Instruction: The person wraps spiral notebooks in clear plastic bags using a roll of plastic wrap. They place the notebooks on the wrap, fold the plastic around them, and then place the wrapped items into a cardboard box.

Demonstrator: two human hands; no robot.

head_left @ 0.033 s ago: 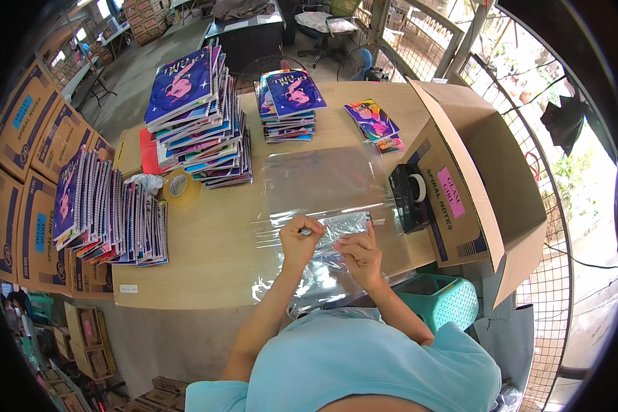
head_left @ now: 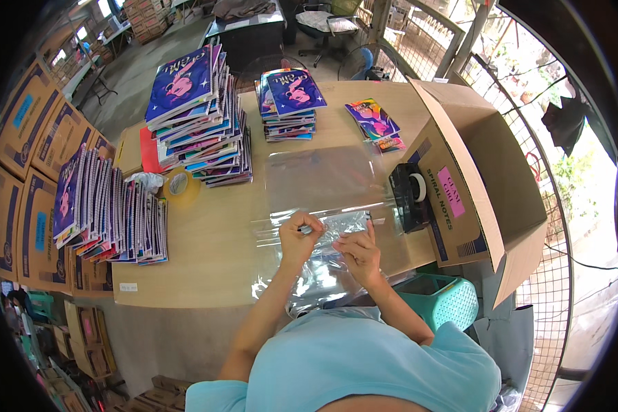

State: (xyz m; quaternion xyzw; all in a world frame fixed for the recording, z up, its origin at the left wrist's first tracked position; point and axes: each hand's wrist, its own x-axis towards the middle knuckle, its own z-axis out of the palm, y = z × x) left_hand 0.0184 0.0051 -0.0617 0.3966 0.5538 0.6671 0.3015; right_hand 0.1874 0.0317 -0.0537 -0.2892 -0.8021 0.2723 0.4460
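Note:
Both my hands are over clear plastic bags at the table's near edge. Pinched at the fingertips, my left hand (head_left: pixel 298 237) grips the edge of a shiny clear plastic bag (head_left: pixel 321 264). Just right of it, my right hand (head_left: pixel 360 253) has its index finger raised and the other fingers curled against the same plastic; what they hold exactly is hard to make out. A larger clear plastic sheet or bag (head_left: pixel 316 180) lies flat beyond my hands. To the right of that stands a black tape dispenser (head_left: pixel 408 199) with a white roll.
Notebooks are stacked high (head_left: pixel 206 137) at the back left, in a lower stack (head_left: pixel 288 113) beside it and in a leaning row (head_left: pixel 113 206). Loose notebooks (head_left: pixel 373 120) lie far right. An open carton (head_left: pixel 453 192), a tape roll (head_left: pixel 178 187) and a green stool (head_left: pixel 436 302) are around.

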